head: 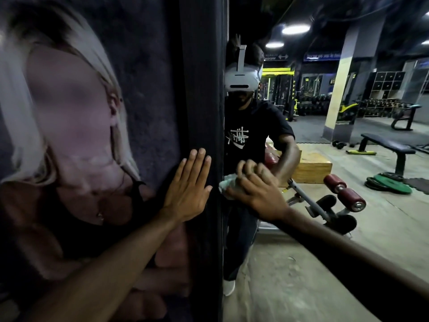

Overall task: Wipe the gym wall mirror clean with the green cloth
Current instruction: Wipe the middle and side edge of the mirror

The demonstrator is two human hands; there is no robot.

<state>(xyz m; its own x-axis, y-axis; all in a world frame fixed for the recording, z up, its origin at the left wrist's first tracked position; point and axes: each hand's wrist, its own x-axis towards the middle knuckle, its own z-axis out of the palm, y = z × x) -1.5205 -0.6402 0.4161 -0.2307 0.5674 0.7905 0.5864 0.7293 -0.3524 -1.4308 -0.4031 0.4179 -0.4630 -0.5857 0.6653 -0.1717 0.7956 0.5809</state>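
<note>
A reflected hanging sign (276, 57) reads, reversed, roughly "WEIGH".

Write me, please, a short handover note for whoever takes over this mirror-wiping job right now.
Left hand: open, its palm flat on the dark wall panel just left of the glass, bracing.
Right hand: grips the crumpled pale green cloth and presses it against the large gym wall mirror at its left edge, about mid-height.
Done: wiping is under way at that edge. How much of the glass is already clean cannot be told.
Left: probably the rest of the mirror, to the right of the cloth and below it.
</note>
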